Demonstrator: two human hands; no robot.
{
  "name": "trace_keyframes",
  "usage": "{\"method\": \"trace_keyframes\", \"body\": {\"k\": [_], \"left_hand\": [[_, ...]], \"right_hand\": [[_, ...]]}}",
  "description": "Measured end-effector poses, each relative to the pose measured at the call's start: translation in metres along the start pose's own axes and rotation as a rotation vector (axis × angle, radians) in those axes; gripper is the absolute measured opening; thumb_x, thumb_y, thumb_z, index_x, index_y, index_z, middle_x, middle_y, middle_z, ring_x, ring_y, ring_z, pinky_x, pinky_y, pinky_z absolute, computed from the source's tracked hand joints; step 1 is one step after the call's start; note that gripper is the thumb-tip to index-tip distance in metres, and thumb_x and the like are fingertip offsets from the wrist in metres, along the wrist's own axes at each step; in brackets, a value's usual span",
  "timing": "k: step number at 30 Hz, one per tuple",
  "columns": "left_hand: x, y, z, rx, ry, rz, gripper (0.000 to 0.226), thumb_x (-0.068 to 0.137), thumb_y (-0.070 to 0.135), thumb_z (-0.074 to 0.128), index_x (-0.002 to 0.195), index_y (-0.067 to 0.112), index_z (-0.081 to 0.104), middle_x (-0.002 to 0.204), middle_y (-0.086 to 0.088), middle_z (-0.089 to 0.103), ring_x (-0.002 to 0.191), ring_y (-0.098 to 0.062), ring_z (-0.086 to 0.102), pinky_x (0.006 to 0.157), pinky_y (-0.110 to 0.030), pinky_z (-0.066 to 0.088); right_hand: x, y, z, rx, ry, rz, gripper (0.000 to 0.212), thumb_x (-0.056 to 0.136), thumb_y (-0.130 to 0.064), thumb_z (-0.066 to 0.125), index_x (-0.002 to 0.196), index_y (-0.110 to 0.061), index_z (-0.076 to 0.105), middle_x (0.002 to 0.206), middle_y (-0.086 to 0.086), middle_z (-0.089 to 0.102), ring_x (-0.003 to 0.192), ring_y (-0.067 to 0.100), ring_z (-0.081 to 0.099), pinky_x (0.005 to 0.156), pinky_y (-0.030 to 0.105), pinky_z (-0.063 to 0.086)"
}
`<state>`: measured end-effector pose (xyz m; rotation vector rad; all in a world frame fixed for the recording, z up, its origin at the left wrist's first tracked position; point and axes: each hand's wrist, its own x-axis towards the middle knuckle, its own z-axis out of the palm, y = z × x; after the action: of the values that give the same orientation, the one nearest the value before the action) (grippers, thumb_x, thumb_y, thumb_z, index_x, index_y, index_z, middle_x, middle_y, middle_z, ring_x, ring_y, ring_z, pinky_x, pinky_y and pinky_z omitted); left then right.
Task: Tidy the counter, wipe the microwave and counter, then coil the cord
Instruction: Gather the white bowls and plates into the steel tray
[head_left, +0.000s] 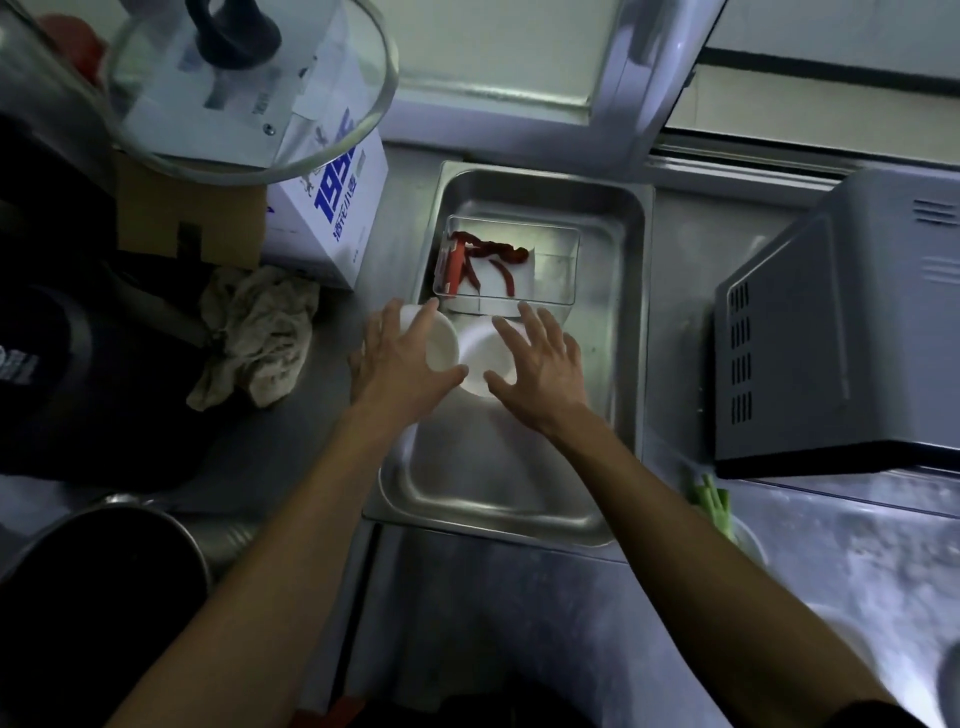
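White bowls (470, 356), red chillies (485, 257), grey microwave (841, 332).

Dim kitchen corner, mostly stainless steel. Long metal worktop (519, 623) running left to right, scuffed and smeary on the right side. Pale wall (493, 47) behind it, with a light-coloured window frame (639, 67) and frosted panes up top right. Cardboard box (182, 218) and a white box with blue print (332, 218) stacked at the back left, glass lid (363, 104) propped over them. Light coming in cool and weak, brightest in the middle, left side nearly black.
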<state>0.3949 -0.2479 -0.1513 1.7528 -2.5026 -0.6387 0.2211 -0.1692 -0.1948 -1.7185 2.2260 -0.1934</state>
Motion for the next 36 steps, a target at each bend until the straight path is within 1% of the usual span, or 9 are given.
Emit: {"method": "trace_keyframes", "body": {"k": [4, 7, 10, 13, 15, 19, 23, 28, 36], "left_hand": [[-0.001, 0.020, 0.003, -0.017, -0.043, 0.027, 0.094, 0.079, 0.061, 0.070, 0.154, 0.038, 0.019, 0.161, -0.003, 0.016, 0.147, -0.032, 0.015, 0.110, -0.063, 0.030], [0.002, 0.031, 0.008, 0.003, -0.052, 0.062, 0.095, 0.077, 0.062, 0.071, 0.153, 0.039, 0.019, 0.160, -0.002, 0.017, 0.146, -0.032, 0.017, 0.109, -0.063, 0.034], [0.008, 0.042, 0.017, 0.053, -0.051, 0.109, 0.094, 0.075, 0.064, 0.071, 0.152, 0.039, 0.021, 0.159, -0.001, 0.019, 0.145, -0.033, 0.020, 0.105, -0.063, 0.037], [0.013, 0.054, 0.029, 0.072, -0.103, 0.115, 0.095, 0.076, 0.064, 0.069, 0.152, 0.040, 0.017, 0.162, -0.003, 0.012, 0.149, -0.033, 0.012, 0.110, -0.065, 0.030], [0.015, 0.060, 0.038, 0.063, -0.147, 0.112, 0.096, 0.078, 0.062, 0.069, 0.154, 0.040, 0.015, 0.164, -0.003, 0.008, 0.150, -0.034, 0.006, 0.112, -0.066, 0.025], [0.018, 0.067, 0.052, 0.105, -0.205, 0.125, 0.098, 0.079, 0.058, 0.071, 0.156, 0.039, 0.013, 0.166, -0.002, 0.003, 0.152, -0.033, 0.001, 0.116, -0.066, 0.018], [0.024, 0.074, 0.060, 0.145, -0.200, 0.151, 0.097, 0.079, 0.053, 0.073, 0.155, 0.040, 0.015, 0.165, -0.003, 0.005, 0.151, -0.033, 0.001, 0.116, -0.066, 0.017], [0.033, 0.073, 0.067, 0.165, -0.202, 0.162, 0.098, 0.077, 0.053, 0.074, 0.154, 0.041, 0.015, 0.165, -0.005, 0.005, 0.151, -0.034, 0.000, 0.116, -0.066, 0.018], [0.037, 0.063, 0.078, 0.142, -0.248, 0.131, 0.102, 0.080, 0.054, 0.073, 0.157, 0.037, 0.009, 0.167, -0.004, -0.005, 0.153, -0.034, -0.007, 0.118, -0.067, 0.012]], "right_hand": [[-0.014, 0.012, -0.010, 0.040, 0.021, 0.028, 0.068, 0.095, -0.050, 0.055, 0.153, -0.031, 0.026, 0.166, 0.004, 0.014, 0.153, 0.027, 0.011, 0.120, 0.052, 0.020], [-0.024, 0.021, -0.018, 0.043, 0.036, 0.046, 0.068, 0.094, -0.048, 0.056, 0.153, -0.030, 0.028, 0.166, 0.005, 0.017, 0.152, 0.027, 0.013, 0.120, 0.052, 0.020], [-0.034, 0.032, -0.025, 0.047, 0.061, 0.071, 0.065, 0.096, -0.040, 0.056, 0.154, -0.027, 0.029, 0.166, 0.007, 0.015, 0.153, 0.028, 0.011, 0.119, 0.053, 0.021], [-0.040, 0.044, -0.028, 0.054, 0.059, 0.113, 0.064, 0.098, -0.036, 0.055, 0.155, -0.027, 0.026, 0.167, 0.006, 0.011, 0.154, 0.027, 0.007, 0.120, 0.051, 0.018], [-0.043, 0.050, -0.028, 0.063, 0.064, 0.132, 0.064, 0.098, -0.035, 0.055, 0.155, -0.027, 0.027, 0.166, 0.007, 0.013, 0.154, 0.027, 0.007, 0.120, 0.051, 0.018], [-0.045, 0.058, -0.025, 0.089, 0.062, 0.136, 0.064, 0.097, -0.033, 0.056, 0.154, -0.026, 0.029, 0.166, 0.009, 0.015, 0.153, 0.029, 0.009, 0.119, 0.051, 0.019], [-0.045, 0.061, -0.021, 0.114, 0.066, 0.121, 0.064, 0.096, -0.036, 0.056, 0.154, -0.026, 0.030, 0.166, 0.008, 0.016, 0.153, 0.028, 0.010, 0.120, 0.050, 0.019], [-0.040, 0.064, -0.018, 0.146, 0.054, 0.118, 0.064, 0.097, -0.040, 0.055, 0.154, -0.027, 0.029, 0.166, 0.007, 0.015, 0.154, 0.025, 0.007, 0.121, 0.047, 0.015], [-0.036, 0.062, -0.012, 0.154, 0.065, 0.182, 0.061, 0.095, -0.033, 0.056, 0.152, -0.025, 0.035, 0.164, 0.009, 0.022, 0.153, 0.028, 0.014, 0.121, 0.050, 0.020]]}}
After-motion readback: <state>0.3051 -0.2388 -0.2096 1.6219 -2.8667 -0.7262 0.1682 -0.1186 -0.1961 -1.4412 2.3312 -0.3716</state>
